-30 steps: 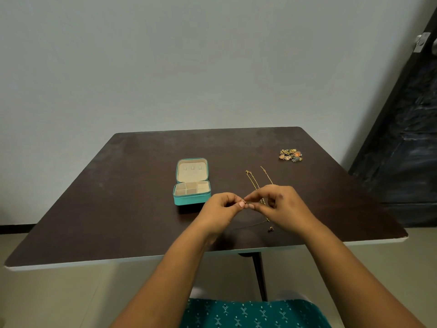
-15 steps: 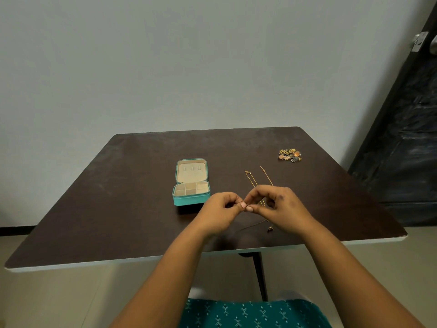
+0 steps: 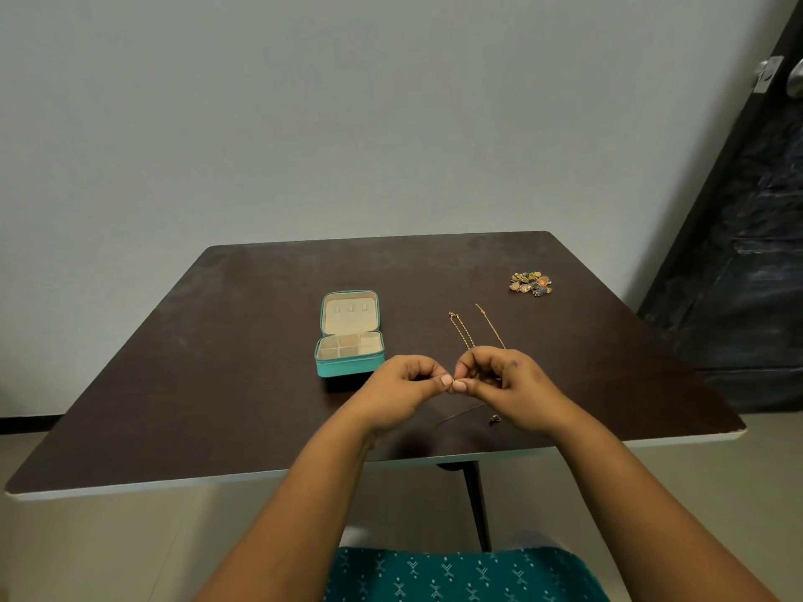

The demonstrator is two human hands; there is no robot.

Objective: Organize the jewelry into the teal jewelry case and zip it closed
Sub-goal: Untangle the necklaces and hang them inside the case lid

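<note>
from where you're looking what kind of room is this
Probably a plain room in a home or a small office, set up as a work spot. A bare grey wall stands behind a dark brown table, a dark door with a metal handle is at the right, and the floor is pale.

Dark table (image 3: 217,384), grey wall (image 3: 304,123), black door (image 3: 747,254)

no readable text, labels, brands, numbers or signs anywhere: none on the table, wall or door.
</note>
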